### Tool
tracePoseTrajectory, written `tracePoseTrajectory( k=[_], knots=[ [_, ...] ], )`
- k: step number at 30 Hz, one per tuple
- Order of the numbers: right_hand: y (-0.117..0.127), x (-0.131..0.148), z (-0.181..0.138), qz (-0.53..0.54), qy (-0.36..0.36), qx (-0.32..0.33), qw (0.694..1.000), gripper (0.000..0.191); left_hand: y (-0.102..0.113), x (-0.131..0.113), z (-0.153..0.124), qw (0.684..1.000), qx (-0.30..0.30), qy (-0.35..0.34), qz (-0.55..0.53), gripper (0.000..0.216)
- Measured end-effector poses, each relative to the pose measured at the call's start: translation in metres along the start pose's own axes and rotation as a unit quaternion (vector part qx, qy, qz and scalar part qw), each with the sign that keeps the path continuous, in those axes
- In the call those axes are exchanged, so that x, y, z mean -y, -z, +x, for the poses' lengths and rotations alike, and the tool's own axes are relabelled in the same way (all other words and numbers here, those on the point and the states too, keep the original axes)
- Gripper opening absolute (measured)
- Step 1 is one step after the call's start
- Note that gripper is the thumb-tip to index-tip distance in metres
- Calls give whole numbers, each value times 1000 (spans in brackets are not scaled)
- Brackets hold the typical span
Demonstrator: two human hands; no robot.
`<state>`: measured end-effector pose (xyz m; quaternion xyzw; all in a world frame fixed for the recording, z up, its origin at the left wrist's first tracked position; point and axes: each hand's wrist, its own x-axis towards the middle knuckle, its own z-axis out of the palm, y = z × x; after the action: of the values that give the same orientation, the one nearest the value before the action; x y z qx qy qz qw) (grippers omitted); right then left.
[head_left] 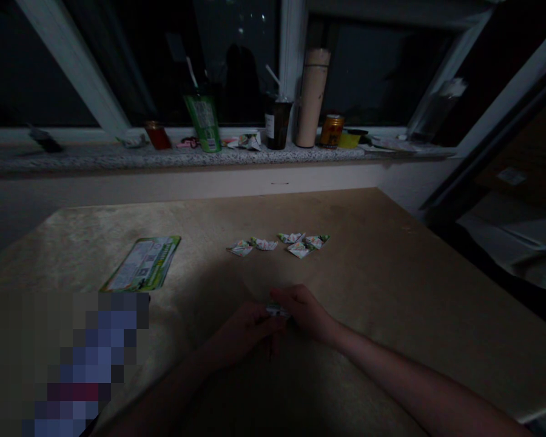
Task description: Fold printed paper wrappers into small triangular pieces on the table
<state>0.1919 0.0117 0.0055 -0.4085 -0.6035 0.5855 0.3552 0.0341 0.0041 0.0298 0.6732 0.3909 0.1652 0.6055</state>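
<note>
A small folded piece of printed paper point(276, 310) is held between my two hands low over the table, mostly covered by the fingers. My left hand point(246, 331) pinches it from the left, and my right hand point(307, 312) grips its right side. Beyond them lie several small folded paper pieces with white and green print: a pair on the left, including one folded piece point(241, 247), and a cluster on the right, including another folded piece point(299, 249). Farther left rests a flat stack of green and white printed sheets point(148, 264). Dim light hides finer detail.
The brown table point(368, 273) ends at a wall below a speckled windowsill point(141, 156). Along the sill stand a red jar point(158, 135), a green cup point(203, 118), a dark cup point(277, 124), a beige thermos point(312, 100) and a gold can point(332, 132). Something at lower left is pixelated.
</note>
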Motion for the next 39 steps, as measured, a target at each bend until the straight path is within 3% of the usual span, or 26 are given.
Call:
tracePoseTrajectory(
  k=[3, 6, 13, 17, 19, 22, 27, 39],
  knots=[
    [1, 3, -1, -67, 20, -41, 997, 63, -1, -2, 1, 1000, 4, 8, -3, 45],
    [3, 5, -1, -95, 29, -43, 994, 63, -2, -3, 0, 1000, -2, 7, 8, 47],
    [3, 7, -2, 44, 1, 47, 998, 59, -4, 0, -2, 997, -70, 5, 29, 51],
    [0, 5, -1, 81, -5, 49, 995, 58, -2, 0, -3, 994, -94, -2, 51, 49],
    [0, 6, -1, 89, -6, 18, 996, 60, -2, 0, -3, 993, -107, -5, 57, 47],
    [0, 7, -3, 59, 9, -3, 998, 60, -2, 0, -2, 988, -140, -8, 62, 43],
    [-1, 12, -8, -18, 29, 60, 998, 52, 4, 6, 0, 975, -217, -9, 50, 37],
    [0, 7, -8, 34, -9, 64, 997, 52, 3, 7, -3, 978, -209, 7, 21, 40]
  ],
)
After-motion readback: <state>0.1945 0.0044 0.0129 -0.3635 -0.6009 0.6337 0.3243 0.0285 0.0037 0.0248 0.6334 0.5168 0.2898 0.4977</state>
